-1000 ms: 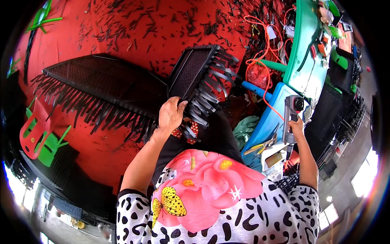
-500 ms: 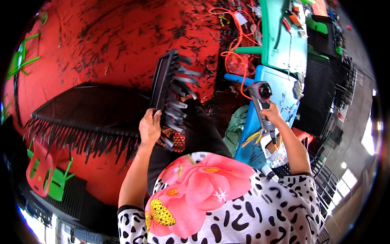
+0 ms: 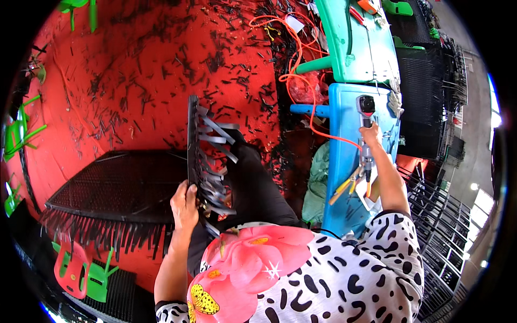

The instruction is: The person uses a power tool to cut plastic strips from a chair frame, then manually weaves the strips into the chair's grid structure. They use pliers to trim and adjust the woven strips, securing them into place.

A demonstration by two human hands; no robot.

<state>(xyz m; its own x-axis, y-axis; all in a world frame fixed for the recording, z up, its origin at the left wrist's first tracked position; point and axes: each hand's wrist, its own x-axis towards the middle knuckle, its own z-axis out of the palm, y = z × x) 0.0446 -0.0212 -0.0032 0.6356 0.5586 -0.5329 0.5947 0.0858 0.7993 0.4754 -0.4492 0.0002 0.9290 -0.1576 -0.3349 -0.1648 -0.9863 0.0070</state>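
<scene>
Turned almost edge-on since a second earlier, the small woven panel point(image 3: 192, 140) no longer showed its broad face, and the grey power tool point(image 3: 367, 121) had come from beyond the right edge of the blue table point(image 3: 344, 107) to over its top. Red floor covering point(image 3: 121, 121), littered with black scraps, spread widest ahead. On it, left of the left hand point(image 3: 184, 207), lay the large black panel point(image 3: 124, 183) with its fringe of strips. Green table point(image 3: 377, 59) and blue table stood end to end on the right. The small panel rose ahead of the left hand, which pinched its lower end between thumb and fingers, and was well apart from the right hand point(image 3: 370, 133); its loose strips hung toward the right. The right hand's fingers were wrapped around the power tool; whether it touched the tabletop could not be told. Orange cord point(image 3: 344, 140) and yellow-handled hand tools point(image 3: 339, 192) lay nearby.
</scene>
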